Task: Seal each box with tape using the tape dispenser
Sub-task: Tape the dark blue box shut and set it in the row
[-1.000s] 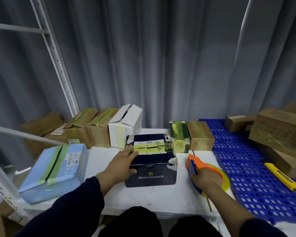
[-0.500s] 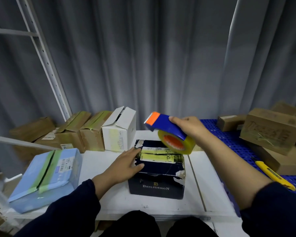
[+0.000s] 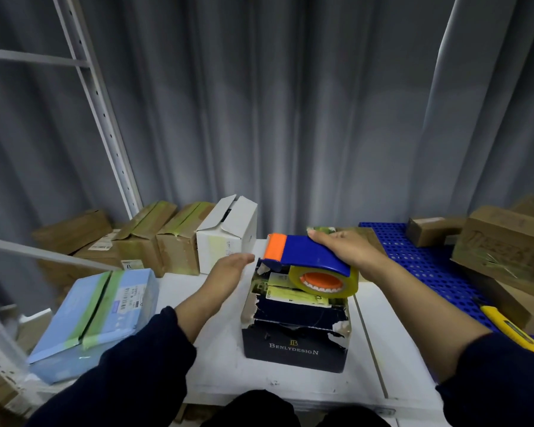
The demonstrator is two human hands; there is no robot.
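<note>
Holding tape dispenser (image 3: 309,257) over far edge of dark box (image 3: 293,329) (flaps torn), right hand (image 3: 347,251) fingers curled round it, left hand (image 3: 228,269) flat, fingers together, beside box's far-left corner.

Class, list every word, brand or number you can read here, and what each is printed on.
"BENLYDESIGN": front of the dark navy box.
Barcode label on the light blue box: too small to read.
Yellowish label atop the dark navy box: too small to read.
Label on the left brown box: blurred.
Print on the right brown box: blurred.
</note>
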